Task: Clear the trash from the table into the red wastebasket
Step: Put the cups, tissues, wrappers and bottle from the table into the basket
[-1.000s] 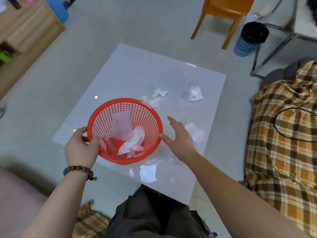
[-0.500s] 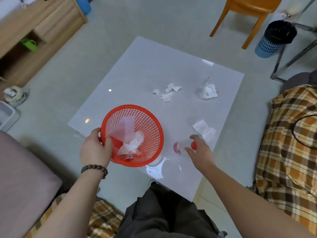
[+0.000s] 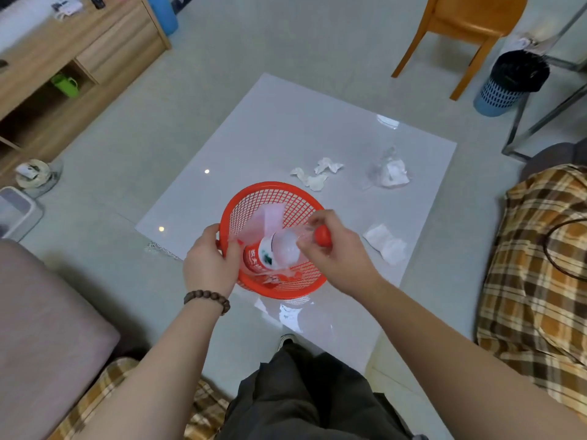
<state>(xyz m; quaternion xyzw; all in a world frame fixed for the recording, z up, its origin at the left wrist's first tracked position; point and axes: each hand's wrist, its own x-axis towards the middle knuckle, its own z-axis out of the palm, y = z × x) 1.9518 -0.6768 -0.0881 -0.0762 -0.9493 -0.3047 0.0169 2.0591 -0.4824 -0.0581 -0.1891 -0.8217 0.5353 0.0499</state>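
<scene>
Glossy white table, low, on pale floor. Red wastebasket: near edge, left hand clamped on its rim, probably to steady it for the drop. Plastic bottle, red cap: pinched at the neck by right hand, base already inside the basket among pink and white scraps. Remaining on the table: crumpled tissues; a clear wrapper wad, contents unclear; folded tissue.

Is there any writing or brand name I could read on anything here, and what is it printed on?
Nothing can be read.
Bottle: red label with white characters and a green mark, too blurred to read.
Small items on the wooden cabinet: any print is too small to make out.
</scene>
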